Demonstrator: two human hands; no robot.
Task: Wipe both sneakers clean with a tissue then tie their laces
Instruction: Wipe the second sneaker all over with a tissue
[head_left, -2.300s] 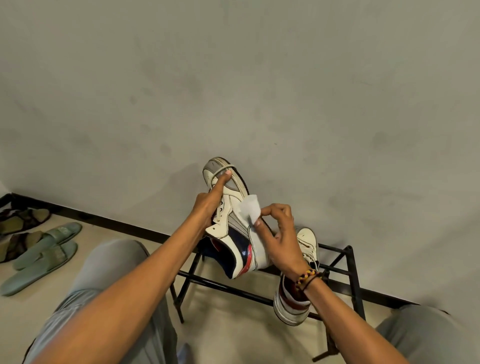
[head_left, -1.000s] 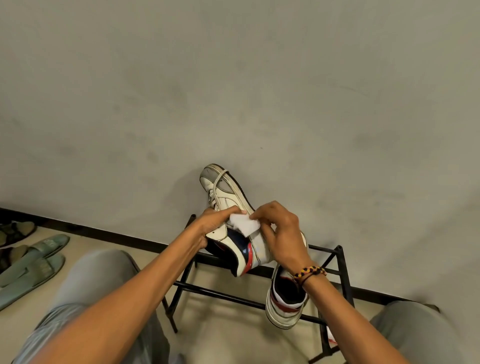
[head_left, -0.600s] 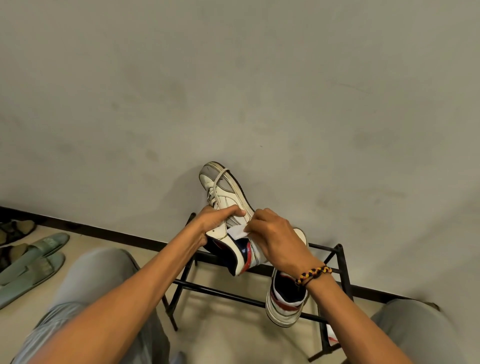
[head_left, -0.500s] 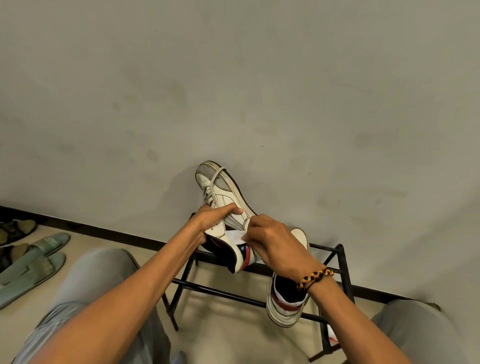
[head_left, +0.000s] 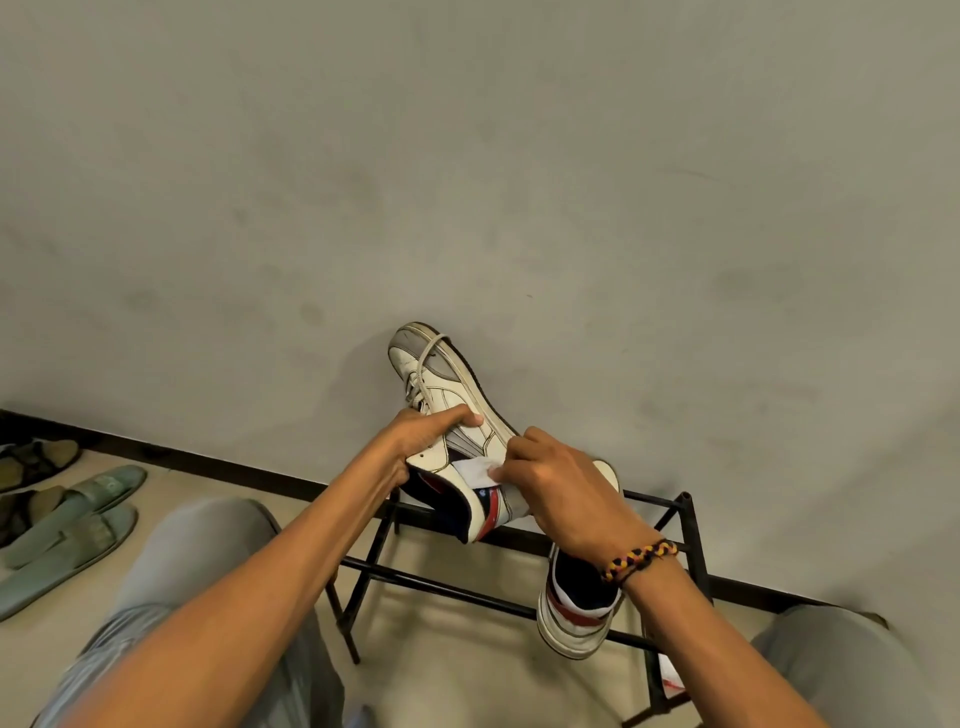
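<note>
My left hand (head_left: 415, 441) grips a white sneaker (head_left: 447, 395) with grey, navy and red panels, toe pointing up toward the wall, a loose lace looped over its toe. My right hand (head_left: 556, 483) pinches a white tissue (head_left: 475, 470) and presses it on the sneaker's side near the heel. The second sneaker (head_left: 576, 603) rests on the black metal shoe rack (head_left: 691, 525), heel toward me, partly hidden behind my right wrist.
A grey wall fills the upper view, with a black skirting along the floor. Green slippers (head_left: 72, 525) and dark sandals (head_left: 31, 460) lie on the tiled floor at the left. My knees in grey trousers flank the rack.
My right hand with the tissue has slid down the sneaker's side from the midfoot toward the heel. My left hand shifted its hold from the toe to the middle of the shoe.
</note>
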